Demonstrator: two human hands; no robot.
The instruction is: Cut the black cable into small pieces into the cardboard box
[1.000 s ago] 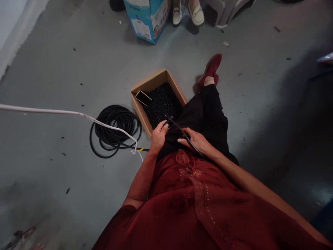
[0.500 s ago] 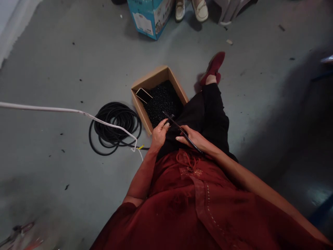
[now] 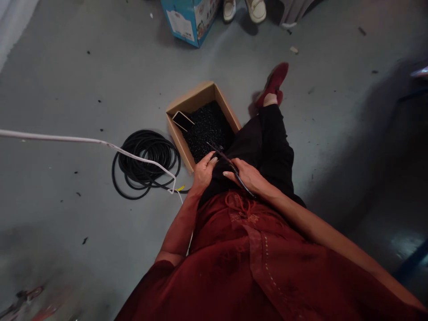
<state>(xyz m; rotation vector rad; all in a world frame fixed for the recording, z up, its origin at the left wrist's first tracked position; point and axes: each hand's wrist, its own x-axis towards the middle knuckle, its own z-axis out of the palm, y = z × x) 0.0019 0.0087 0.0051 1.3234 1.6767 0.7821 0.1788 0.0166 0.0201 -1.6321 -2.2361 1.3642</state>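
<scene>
My left hand [image 3: 203, 173] is closed in a pinch at the near edge of the cardboard box. A black cable [image 3: 184, 191] runs from the coil to this hand, and its end is hard to make out against the dark trousers. My right hand [image 3: 245, 176] is wrapped round the handles of a long, dark scissor-like tool [image 3: 229, 161]. The narrow jaws point past my left fingertips over the box, with the tips slightly apart. The cardboard box [image 3: 175, 138] holds a heap of small black pieces [image 3: 209, 127] and a dark, phone-shaped slab [image 3: 183, 121] with a pale rim.
A coil of black cable [image 3: 147, 158] lies on the floor left of the box. A white cord [image 3: 137, 158] with a yellow tag [image 3: 181, 188] crosses above it. Farther off are a blue carton [image 3: 182, 22], another person's pale shoes [image 3: 257, 11] and a grey stool [image 3: 294, 11].
The tool's jaws have parted slightly at the tips. A short dark cylinder seen at my left fingertips before no longer shows clearly. The whole view has shifted a little.
</scene>
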